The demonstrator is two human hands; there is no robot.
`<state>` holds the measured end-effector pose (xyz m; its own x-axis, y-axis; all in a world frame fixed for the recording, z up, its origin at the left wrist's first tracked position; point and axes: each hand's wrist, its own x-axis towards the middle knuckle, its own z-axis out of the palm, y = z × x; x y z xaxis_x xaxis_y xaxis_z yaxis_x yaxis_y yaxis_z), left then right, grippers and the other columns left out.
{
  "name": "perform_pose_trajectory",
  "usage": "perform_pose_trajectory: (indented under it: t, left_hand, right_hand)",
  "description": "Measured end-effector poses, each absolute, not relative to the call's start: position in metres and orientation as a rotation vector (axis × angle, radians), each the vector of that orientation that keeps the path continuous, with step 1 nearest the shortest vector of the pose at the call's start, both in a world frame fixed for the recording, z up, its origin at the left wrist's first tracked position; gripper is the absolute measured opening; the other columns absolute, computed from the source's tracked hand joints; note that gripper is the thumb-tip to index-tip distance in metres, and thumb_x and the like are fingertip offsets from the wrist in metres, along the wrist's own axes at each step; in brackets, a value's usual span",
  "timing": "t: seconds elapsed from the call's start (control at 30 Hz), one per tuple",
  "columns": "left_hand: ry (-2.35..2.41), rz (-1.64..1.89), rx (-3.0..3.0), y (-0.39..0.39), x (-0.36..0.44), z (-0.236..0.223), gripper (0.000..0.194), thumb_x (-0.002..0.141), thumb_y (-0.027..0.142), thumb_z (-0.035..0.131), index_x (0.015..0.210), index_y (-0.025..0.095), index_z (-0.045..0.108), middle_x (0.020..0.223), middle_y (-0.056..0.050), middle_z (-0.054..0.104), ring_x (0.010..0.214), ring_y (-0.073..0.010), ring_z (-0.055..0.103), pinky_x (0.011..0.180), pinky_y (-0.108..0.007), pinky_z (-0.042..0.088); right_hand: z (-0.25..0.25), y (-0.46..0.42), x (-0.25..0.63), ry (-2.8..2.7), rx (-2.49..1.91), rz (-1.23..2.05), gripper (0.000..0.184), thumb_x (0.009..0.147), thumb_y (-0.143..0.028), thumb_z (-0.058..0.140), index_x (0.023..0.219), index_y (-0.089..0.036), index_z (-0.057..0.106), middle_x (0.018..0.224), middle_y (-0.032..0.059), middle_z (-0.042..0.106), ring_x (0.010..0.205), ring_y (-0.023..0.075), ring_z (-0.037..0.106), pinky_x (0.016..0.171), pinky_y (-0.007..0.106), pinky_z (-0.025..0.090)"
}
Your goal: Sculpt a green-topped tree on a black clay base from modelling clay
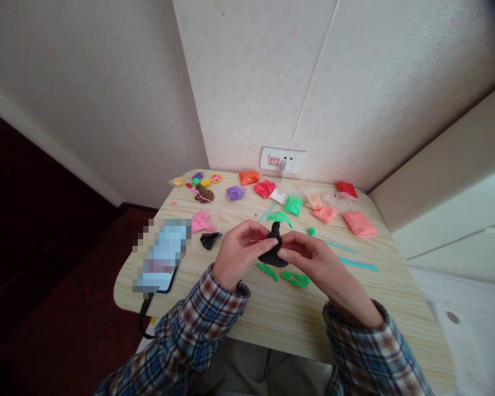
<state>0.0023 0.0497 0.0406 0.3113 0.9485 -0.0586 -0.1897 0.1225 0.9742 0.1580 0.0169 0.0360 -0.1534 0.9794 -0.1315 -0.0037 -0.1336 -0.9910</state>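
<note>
Between my two hands, above the table, is a piece of black modelling clay (274,257) with a narrow top and a wide, flat lower part. My left hand (243,250) grips it from the left, thumb across its front. From the right, my right hand (307,254) pinches it with thumb and fingers. Just behind the black clay lies a flat green clay piece (279,218). On the near side are a green clay strip (267,271) and a curled green clay piece (296,279). A small green ball (311,231) sits beyond my right hand.
A phone (165,256) with a black cable lies at the table's left. Bags of coloured clay, such as orange (249,177), purple (235,192) and coral (359,224), are spread along the back. Blue tools (358,264) lie right. A wall socket (282,160) is behind the table (247,324).
</note>
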Motion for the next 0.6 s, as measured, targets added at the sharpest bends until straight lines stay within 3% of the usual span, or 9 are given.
perform_pose_trajectory:
  t: [0.3, 0.43, 0.6]
  left_hand:
    - [0.903, 1.086, 1.037, 0.050, 0.001, 0.041, 0.026, 0.058, 0.014, 0.076, 0.076, 0.016, 0.058, 0.077, 0.001, 0.064, 0.076, -0.0124, 0.062, 0.076, -0.026, 0.049]
    - [0.922, 1.103, 1.008, 0.049, 0.003, 0.040, 0.029, 0.057, 0.013, 0.077, 0.080, 0.016, 0.059, 0.078, 0.000, 0.067, 0.078, -0.0139, 0.063, 0.078, -0.028, 0.048]
    - [0.815, 1.073, 0.931, 0.049, 0.003, 0.037, 0.023, 0.059, 0.015, 0.078, 0.080, 0.016, 0.067, 0.083, -0.001, 0.071, 0.081, -0.0141, 0.064, 0.082, -0.029, 0.047]
  right_hand:
    - [0.045, 0.009, 0.153, -1.416, -1.319, 1.179, 0.028, 0.084, -0.046, 0.052, 0.083, -0.019, 0.061, 0.083, 0.0042, 0.065, 0.081, 0.0180, 0.062, 0.074, 0.032, 0.050]
    - [0.046, 0.007, 0.142, -1.330, -1.363, 1.078, 0.025, 0.078, -0.045, 0.059, 0.083, -0.021, 0.056, 0.086, 0.0042, 0.063, 0.077, 0.0179, 0.062, 0.066, 0.031, 0.051]
    - [0.045, 0.007, 0.140, -1.329, -1.314, 1.007, 0.018, 0.077, -0.038, 0.060, 0.073, -0.021, 0.054, 0.098, 0.0061, 0.060, 0.095, 0.0210, 0.058, 0.079, 0.036, 0.049]
